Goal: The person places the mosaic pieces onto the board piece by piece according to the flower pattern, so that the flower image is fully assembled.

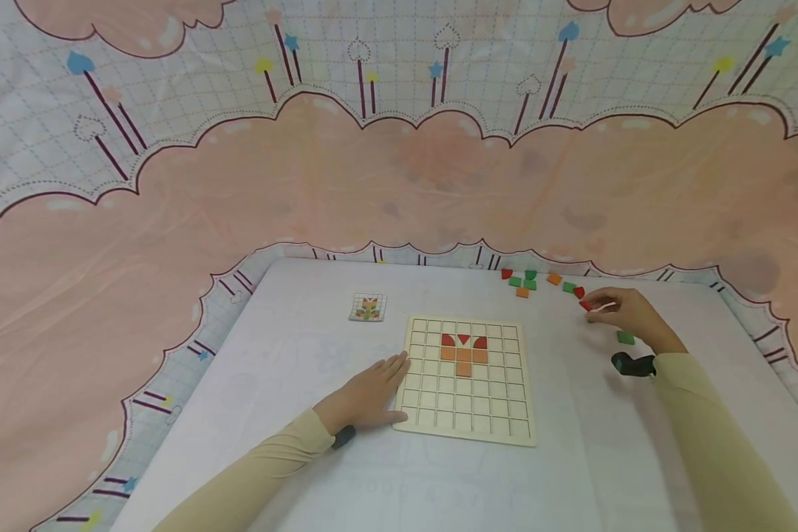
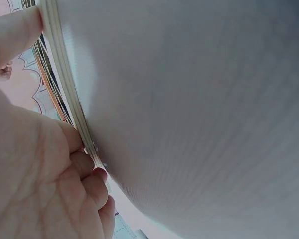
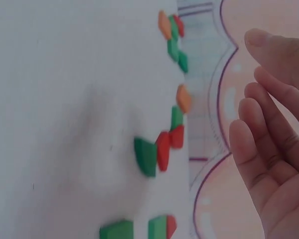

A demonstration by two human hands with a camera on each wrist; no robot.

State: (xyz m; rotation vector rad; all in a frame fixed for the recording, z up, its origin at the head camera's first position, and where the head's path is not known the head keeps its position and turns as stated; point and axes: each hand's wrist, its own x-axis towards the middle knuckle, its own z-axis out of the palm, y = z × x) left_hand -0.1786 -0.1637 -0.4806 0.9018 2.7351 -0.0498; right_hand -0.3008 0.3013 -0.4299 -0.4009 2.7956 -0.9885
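White tabletop (image 1: 588, 443): picture card (image 1: 368, 307), gridded board (image 1: 465, 389) against loose left grip (image 1: 367, 395), tiles (image 1: 530, 284) near unclenched right grip (image 1: 623, 312).

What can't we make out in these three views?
Head: exact shapes printed on the pattern card, too small.
Left wrist: grid face of the board, seen edge-on.
Right wrist: full outline of the bottom-left green piece, cut off by the bottom edge.
Right wrist: rest of the right hand, past the right edge.
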